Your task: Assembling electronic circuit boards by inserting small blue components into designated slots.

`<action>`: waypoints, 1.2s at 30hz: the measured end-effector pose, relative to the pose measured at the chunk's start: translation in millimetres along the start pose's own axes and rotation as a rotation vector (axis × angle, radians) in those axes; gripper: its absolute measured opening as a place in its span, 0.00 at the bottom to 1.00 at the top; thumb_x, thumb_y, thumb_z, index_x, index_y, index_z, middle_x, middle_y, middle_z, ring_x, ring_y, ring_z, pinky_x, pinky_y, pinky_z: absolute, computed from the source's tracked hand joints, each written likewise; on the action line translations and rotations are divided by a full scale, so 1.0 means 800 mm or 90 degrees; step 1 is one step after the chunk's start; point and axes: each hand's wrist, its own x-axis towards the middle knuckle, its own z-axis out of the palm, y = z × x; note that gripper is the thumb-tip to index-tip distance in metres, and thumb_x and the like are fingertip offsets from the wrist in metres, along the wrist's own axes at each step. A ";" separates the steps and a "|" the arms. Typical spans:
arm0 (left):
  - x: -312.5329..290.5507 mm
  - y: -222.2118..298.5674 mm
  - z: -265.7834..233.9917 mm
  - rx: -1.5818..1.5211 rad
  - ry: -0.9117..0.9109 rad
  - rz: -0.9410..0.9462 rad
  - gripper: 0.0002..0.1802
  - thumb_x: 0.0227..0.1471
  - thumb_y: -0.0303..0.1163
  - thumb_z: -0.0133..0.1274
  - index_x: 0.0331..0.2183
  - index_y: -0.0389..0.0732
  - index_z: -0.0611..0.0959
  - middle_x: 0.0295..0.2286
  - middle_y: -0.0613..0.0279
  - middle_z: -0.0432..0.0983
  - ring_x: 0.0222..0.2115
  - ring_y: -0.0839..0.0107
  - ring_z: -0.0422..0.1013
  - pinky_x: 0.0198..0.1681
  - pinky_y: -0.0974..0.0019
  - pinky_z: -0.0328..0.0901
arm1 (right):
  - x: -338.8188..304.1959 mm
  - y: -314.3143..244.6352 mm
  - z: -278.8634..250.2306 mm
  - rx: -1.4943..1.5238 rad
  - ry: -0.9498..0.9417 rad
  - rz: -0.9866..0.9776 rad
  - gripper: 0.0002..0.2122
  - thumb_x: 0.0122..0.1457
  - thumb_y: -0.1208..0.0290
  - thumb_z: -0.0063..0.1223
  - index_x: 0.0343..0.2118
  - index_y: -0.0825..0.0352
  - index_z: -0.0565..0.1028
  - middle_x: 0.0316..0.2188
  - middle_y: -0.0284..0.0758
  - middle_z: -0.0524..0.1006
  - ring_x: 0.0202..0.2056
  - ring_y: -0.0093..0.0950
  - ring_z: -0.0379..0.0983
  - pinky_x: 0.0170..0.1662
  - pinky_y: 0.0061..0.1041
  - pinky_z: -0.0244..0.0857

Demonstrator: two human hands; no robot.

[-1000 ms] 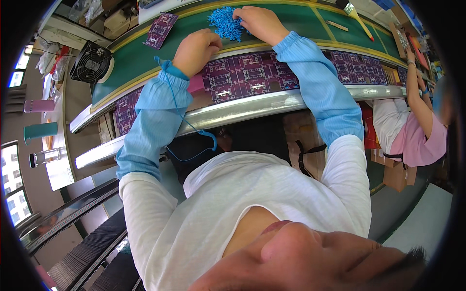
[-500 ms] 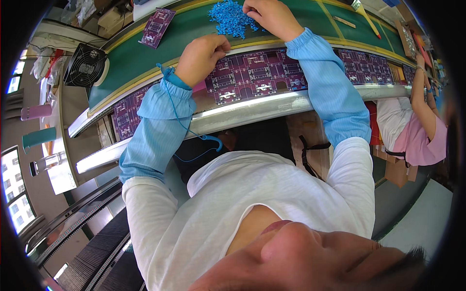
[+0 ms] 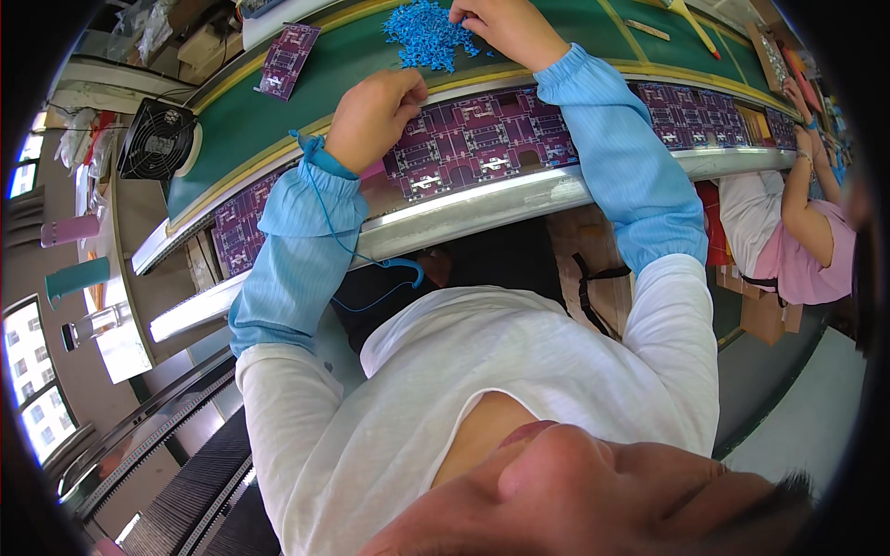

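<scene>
Hands apart, fingers curled; can't tell if either grips anything. Blue parts [image 3: 425,37] piled at 12 o'clock, right hand [image 3: 510,30] at pile's 3, left hand [image 3: 374,119] at 7, beside boards [image 3: 487,139].

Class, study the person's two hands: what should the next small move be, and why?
Probably the right hand should pinch one piece from the pile of blue parts, since it is at the pile's right edge, while the left hand is beside the purple circuit boards. Whether either holds a piece is unclear.
</scene>
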 end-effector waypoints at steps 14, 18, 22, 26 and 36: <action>0.000 0.002 0.002 0.007 0.014 0.008 0.12 0.48 0.19 0.62 0.37 0.38 0.82 0.30 0.54 0.79 0.31 0.59 0.77 0.34 0.60 0.70 | 0.000 0.006 0.004 0.024 0.015 0.000 0.04 0.57 0.72 0.58 0.32 0.65 0.75 0.29 0.43 0.79 0.35 0.46 0.77 0.38 0.41 0.70; 0.001 0.002 0.003 0.005 0.012 0.002 0.12 0.48 0.19 0.62 0.37 0.38 0.82 0.30 0.54 0.79 0.30 0.59 0.77 0.34 0.61 0.70 | 0.000 0.003 0.001 0.003 -0.006 0.007 0.04 0.57 0.71 0.57 0.33 0.65 0.76 0.29 0.43 0.80 0.35 0.45 0.77 0.38 0.41 0.70; 0.001 0.002 0.002 0.000 0.012 0.000 0.12 0.48 0.18 0.62 0.37 0.38 0.81 0.30 0.54 0.79 0.30 0.59 0.77 0.34 0.61 0.70 | -0.001 0.002 0.002 -0.014 -0.016 0.019 0.04 0.58 0.71 0.56 0.33 0.64 0.76 0.30 0.43 0.80 0.35 0.45 0.78 0.39 0.41 0.70; 0.000 0.003 0.003 0.016 0.019 0.031 0.13 0.47 0.18 0.62 0.37 0.38 0.81 0.30 0.55 0.78 0.31 0.59 0.77 0.35 0.60 0.71 | 0.001 0.004 0.003 -0.028 -0.017 0.017 0.04 0.59 0.71 0.55 0.34 0.64 0.77 0.30 0.43 0.80 0.36 0.45 0.78 0.39 0.42 0.70; 0.016 -0.021 0.002 0.010 0.155 -0.005 0.14 0.50 0.25 0.65 0.40 0.37 0.81 0.33 0.57 0.76 0.31 0.64 0.75 0.36 0.62 0.71 | 0.003 0.011 0.011 0.011 -0.007 0.022 0.05 0.59 0.70 0.56 0.33 0.65 0.77 0.30 0.44 0.81 0.36 0.45 0.78 0.39 0.42 0.71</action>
